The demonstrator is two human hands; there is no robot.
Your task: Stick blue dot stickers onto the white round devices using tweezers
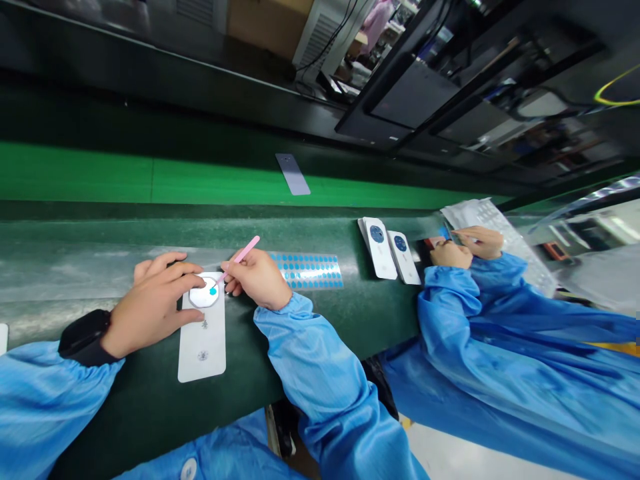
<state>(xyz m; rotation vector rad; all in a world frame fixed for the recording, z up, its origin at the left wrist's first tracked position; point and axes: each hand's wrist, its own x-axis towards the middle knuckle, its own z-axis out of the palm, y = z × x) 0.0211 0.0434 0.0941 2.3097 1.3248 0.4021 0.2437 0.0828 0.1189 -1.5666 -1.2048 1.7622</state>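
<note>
Holding white disc between hands

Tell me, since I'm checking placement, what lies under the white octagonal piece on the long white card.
Only the long white card shows around the white octagonal piece. What lies directly beneath the piece is covered, and the left hand rests on top of it.

A slim pink stylus, a plain white rectangular card, and a strip patterned with rows of blue dots.
</note>
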